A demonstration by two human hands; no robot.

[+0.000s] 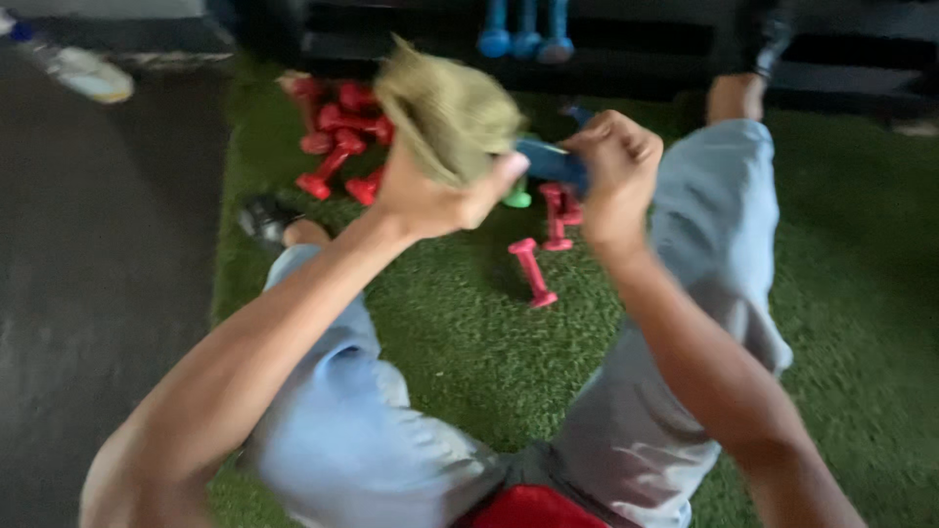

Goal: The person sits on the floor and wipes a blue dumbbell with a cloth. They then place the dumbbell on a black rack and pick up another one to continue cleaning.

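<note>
Hands meet over green artificial turf (861,293) as we sit on it with legs spread, in pale grey trousers (342,440). Our left hand (435,196) is closed around a crumpled olive-green cloth (450,112), which bunches up above the fist and is blurred. Our right hand (611,161) is clenched on one end of a small blue dumbbell (548,161); the bar runs from that fist toward the cloth, and the two touch or nearly touch, though the blur keeps us from telling which. Both are raised in front of us, above the turf between our knees.

Below them, on the turf, lies a pink dumbbell (533,274), with another pink one (558,215) just beyond it, partly hidden by our right wrist. A bit of a green dumbbell (518,198) peeps out beneath our left thumb. Farther out, beside our left foot, a heap of red dumbbells (337,142) lies jumbled together. Three light blue dumbbells (526,34) stand on end at the far edge, on a dark shelf or rack (391,39). To our left the turf gives way to a dark floor (98,293), where someone else's pale shoe (88,73) shows in the far corner.
</note>
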